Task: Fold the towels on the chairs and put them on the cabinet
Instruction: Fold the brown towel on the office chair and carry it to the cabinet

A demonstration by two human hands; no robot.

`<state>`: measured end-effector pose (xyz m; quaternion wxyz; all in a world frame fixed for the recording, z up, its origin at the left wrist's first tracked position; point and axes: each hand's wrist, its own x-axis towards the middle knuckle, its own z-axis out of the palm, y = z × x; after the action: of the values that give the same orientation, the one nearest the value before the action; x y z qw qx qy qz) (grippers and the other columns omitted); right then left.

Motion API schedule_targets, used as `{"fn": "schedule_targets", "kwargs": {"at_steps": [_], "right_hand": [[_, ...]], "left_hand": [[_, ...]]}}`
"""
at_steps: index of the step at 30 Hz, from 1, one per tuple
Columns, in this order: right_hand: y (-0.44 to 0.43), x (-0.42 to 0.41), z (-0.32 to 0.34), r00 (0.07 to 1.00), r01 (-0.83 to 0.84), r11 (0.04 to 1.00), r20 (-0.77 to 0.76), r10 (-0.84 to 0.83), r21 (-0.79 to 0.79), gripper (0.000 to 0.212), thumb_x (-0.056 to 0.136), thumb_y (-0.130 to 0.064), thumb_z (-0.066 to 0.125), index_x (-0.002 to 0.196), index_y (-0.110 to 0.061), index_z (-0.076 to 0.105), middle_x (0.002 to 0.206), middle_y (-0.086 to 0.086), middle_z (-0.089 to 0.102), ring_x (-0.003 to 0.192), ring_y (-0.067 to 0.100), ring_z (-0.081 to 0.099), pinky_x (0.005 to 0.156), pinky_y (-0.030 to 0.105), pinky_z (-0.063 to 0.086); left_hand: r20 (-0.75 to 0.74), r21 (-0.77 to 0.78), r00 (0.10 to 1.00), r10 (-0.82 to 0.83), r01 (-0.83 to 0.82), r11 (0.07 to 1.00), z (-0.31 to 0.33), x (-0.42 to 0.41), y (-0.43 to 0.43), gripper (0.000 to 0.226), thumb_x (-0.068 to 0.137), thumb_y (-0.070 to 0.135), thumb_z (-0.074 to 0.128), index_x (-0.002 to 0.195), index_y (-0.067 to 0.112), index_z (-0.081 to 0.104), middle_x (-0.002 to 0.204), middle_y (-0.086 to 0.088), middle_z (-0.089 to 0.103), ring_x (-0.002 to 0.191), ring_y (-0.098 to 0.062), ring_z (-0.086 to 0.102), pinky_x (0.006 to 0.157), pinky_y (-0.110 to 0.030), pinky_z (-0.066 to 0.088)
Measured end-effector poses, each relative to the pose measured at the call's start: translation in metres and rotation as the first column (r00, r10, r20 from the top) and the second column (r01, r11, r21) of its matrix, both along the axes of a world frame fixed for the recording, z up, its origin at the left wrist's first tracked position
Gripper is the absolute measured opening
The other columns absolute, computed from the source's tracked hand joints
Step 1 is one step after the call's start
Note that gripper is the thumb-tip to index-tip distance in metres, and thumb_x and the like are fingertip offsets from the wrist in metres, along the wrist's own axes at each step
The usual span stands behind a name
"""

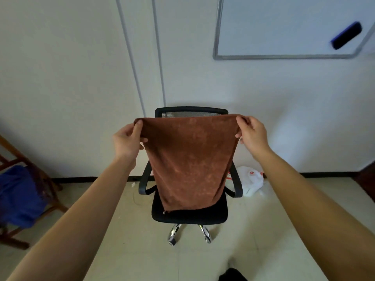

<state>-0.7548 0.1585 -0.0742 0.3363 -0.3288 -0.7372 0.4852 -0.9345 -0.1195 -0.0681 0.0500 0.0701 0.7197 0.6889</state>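
My left hand and right hand each pinch a top corner of the brown towel, fingers curled round the hem. It hangs stretched in front of the black office chair, with its lower edge down by the seat.

The pinch looks shallow. If one corner slips, the cloth would swing and bunch on the seat or drop to the tiled floor. Bringing the corners together unevenly would leave a crooked fold, and the hem could snag an armrest.

A blue cloth, likely another towel, lies on the wooden chair to my left. A whiteboard with an eraser hangs on the white wall, and a plastic bag lies by the skirting. I see no cabinet.
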Motion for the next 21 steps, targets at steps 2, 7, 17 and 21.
{"fn": "schedule_targets", "kwargs": {"at_steps": [2,7,17,21], "right_hand": [[0.003,-0.004,0.003,0.999,0.009,0.999,-0.03,-0.011,-0.053,0.012,0.1,-0.035,0.055,0.092,-0.032,0.063,0.073,0.0,0.067,0.067,0.021,0.068,0.061,0.036,0.051],[0.025,-0.027,0.011,0.999,-0.036,0.995,-0.013,0.035,-0.095,0.016,0.103,-0.035,0.049,0.109,-0.027,0.062,0.097,-0.01,0.068,0.084,0.017,0.073,0.079,0.04,0.058],[0.089,-0.082,0.043,0.99,-0.096,0.983,-0.115,0.079,-0.156,0.016,0.103,-0.033,0.05,0.111,-0.027,0.062,0.103,-0.014,0.065,0.104,0.015,0.066,0.091,0.035,0.054],[0.093,-0.086,0.06,0.984,-0.09,0.987,-0.164,0.067,-0.134,0.014,0.103,-0.034,0.05,0.11,-0.03,0.062,0.111,-0.008,0.067,0.104,0.013,0.067,0.091,0.032,0.055]], "left_hand": [[-0.013,-0.013,1.0,-0.01,0.01,1.0,0.002,-0.006,0.009,0.019,0.096,0.031,0.062,0.103,0.016,0.07,0.077,0.003,0.067,0.059,-0.015,0.064,0.045,-0.024,0.047],[0.057,0.036,0.998,-0.031,0.029,0.999,0.009,-0.034,0.043,0.023,0.097,0.029,0.06,0.113,0.013,0.067,0.083,0.002,0.068,0.066,-0.014,0.067,0.062,-0.031,0.057],[0.076,0.159,0.993,-0.089,0.076,0.984,0.048,-0.102,0.111,0.021,0.098,0.027,0.058,0.115,0.016,0.062,0.102,0.002,0.065,0.094,-0.017,0.069,0.091,-0.035,0.056],[0.035,0.199,0.995,-0.093,0.084,0.976,0.069,-0.101,0.117,0.015,0.098,0.027,0.059,0.109,0.018,0.062,0.099,0.003,0.066,0.096,-0.018,0.068,0.089,-0.033,0.057]]}}
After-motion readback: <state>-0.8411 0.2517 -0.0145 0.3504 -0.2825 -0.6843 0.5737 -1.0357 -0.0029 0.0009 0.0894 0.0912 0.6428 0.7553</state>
